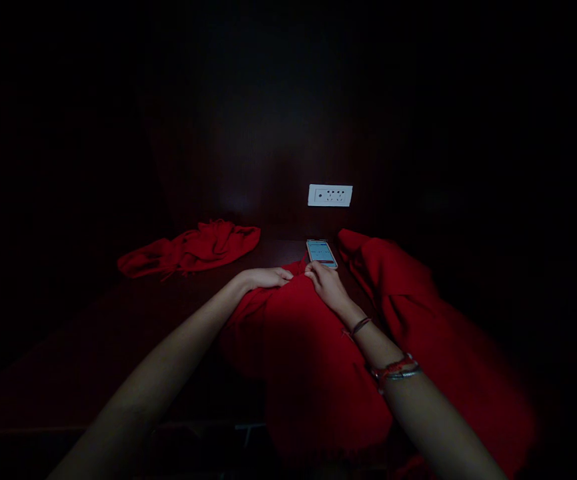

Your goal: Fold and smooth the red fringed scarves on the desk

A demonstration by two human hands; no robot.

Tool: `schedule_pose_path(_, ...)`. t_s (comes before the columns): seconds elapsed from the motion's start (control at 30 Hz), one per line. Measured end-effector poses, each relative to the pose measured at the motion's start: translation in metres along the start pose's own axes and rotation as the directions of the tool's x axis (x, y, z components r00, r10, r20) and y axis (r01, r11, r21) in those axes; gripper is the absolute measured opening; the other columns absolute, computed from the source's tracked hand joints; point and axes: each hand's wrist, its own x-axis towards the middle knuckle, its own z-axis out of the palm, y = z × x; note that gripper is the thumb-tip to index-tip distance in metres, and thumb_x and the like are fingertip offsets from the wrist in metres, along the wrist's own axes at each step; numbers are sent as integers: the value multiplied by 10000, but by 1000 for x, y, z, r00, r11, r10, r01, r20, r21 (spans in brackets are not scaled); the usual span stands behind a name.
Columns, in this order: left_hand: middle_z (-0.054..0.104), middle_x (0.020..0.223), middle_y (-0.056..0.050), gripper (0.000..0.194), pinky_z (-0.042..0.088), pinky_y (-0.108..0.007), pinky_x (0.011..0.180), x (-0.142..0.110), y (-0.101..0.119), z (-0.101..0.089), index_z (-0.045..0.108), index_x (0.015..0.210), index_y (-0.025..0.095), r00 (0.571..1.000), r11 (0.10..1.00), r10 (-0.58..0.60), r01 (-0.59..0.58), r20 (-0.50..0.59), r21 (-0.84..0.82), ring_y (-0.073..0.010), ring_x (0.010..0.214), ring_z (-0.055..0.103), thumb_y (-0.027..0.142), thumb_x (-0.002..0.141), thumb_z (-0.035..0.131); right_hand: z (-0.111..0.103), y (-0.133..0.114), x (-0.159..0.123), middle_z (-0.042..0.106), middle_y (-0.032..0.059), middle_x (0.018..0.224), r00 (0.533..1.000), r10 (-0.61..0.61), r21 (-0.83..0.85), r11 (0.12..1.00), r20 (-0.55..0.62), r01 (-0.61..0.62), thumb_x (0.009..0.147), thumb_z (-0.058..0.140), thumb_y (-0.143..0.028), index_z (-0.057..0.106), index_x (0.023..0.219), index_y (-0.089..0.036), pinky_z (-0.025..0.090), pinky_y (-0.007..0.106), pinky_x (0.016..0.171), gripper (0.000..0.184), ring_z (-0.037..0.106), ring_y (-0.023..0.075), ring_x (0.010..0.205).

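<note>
A red cloth [313, 347], perhaps a scarf, lies over the dark table in front of me and hangs down past its near edge. My left hand [268, 277] grips its far end, the fingers partly hidden in the folds. Close beside it, my right hand [322, 280] pinches the same end between thumb and fingers. Just beyond my right hand rests a phone [321, 252] with its screen lit.
A crumpled red cloth with fringes [203, 247] lies at the back left. Another long red cloth [418, 313] stretches along the right side. A white socket panel [330, 195] is on the dark back wall. The surroundings are very dim.
</note>
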Motion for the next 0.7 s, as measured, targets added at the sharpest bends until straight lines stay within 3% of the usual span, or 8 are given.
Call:
schedule_pose_path(0.2, 552, 1046, -37, 341, 353, -230, 807, -5, 15, -6, 540, 959, 163, 952, 964, 116, -40, -282, 262, -152, 951, 483, 371, 720, 414, -4, 0, 1, 517, 18, 709, 999, 13, -6, 1000, -51, -13, 791, 378, -169, 449, 726, -191, 346, 220, 631, 99, 477, 129, 666)
schedule_pose_path(0.33, 498, 1106, -107, 537, 350, -281, 819, -5, 22, -3, 496, 1038, 143, 936, 874, 58, 121, -348, 470, -232, 1018, 439, 490, 628, 508, -3, -1, 1, 492, 26, 719, 996, -7, -3, 1000, -89, 7, 788, 373, -158, 447, 713, -187, 354, 230, 652, 109, 460, 135, 682)
schedule_pose_path(0.4, 488, 1094, -135, 615, 359, -300, 805, -3, 24, 1, 458, 1075, 123, 876, 815, 104, 197, -471, 545, -251, 1001, 446, 450, 569, 584, -2, 0, 0, 479, 32, 731, 994, -15, -4, 1000, -110, 14, 781, 379, -151, 453, 713, -185, 360, 241, 668, 107, 453, 142, 701)
schedule_pose_path(0.47, 518, 1034, -120, 560, 378, -275, 769, -1, 26, 7, 456, 1056, 122, 811, 784, 220, 183, -541, 594, -221, 942, 483, 337, 563, 613, 0, 2, 0, 467, 39, 750, 991, -5, -4, 1000, -132, 4, 768, 395, -143, 463, 704, -185, 368, 255, 687, 102, 450, 149, 725)
schedule_pose_path(0.5, 549, 974, -98, 466, 389, -253, 739, 0, 27, 11, 480, 1011, 129, 811, 780, 251, 155, -529, 606, -194, 889, 509, 282, 585, 595, 1, 3, 0, 462, 43, 761, 989, 12, -3, 1000, -147, -13, 759, 403, -137, 469, 696, -186, 371, 263, 698, 104, 450, 153, 737)
schedule_pose_path(0.6, 602, 775, -36, 180, 400, -222, 656, -1, 31, 20, 556, 821, 163, 905, 786, 186, 97, -384, 610, -147, 721, 551, 252, 679, 491, 3, 5, -2, 457, 47, 771, 981, 82, 10, 997, -177, -81, 735, 417, -118, 486, 673, -187, 381, 287, 714, 116, 454, 161, 745)
schedule_pose_path(0.7, 606, 833, -41, 282, 399, -244, 671, -2, 30, 26, 565, 845, 169, 941, 802, 132, 83, -311, 592, -173, 754, 548, 359, 638, 545, 3, 5, -2, 463, 47, 762, 975, 110, 36, 994, -192, -105, 724, 421, -112, 504, 674, -184, 387, 293, 712, 121, 460, 164, 742)
